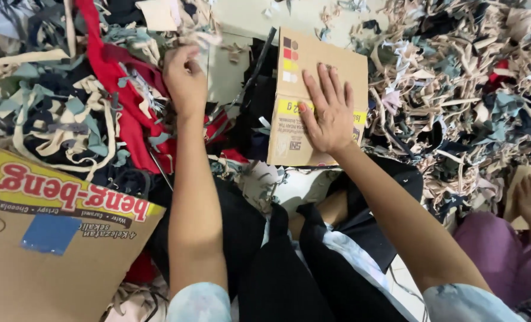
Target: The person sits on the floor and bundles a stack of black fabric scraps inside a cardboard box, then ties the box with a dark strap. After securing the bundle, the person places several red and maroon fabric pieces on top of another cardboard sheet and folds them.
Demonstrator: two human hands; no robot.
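Floor [247, 15] is buried in fabric scraps, a heap on each side. Right hand [329, 113] is laid flat, fingers spread, on a small cardboard box [313, 59] standing just beyond the knees. Left hand [185, 77] is curled into the left scrap pile [51, 107], fingers closed on offcuts beside a red cloth strip [119, 89]. Large flattened carton [51, 238] is seen at the lower left. Another person's foot [529, 197] is visible at the right edge.
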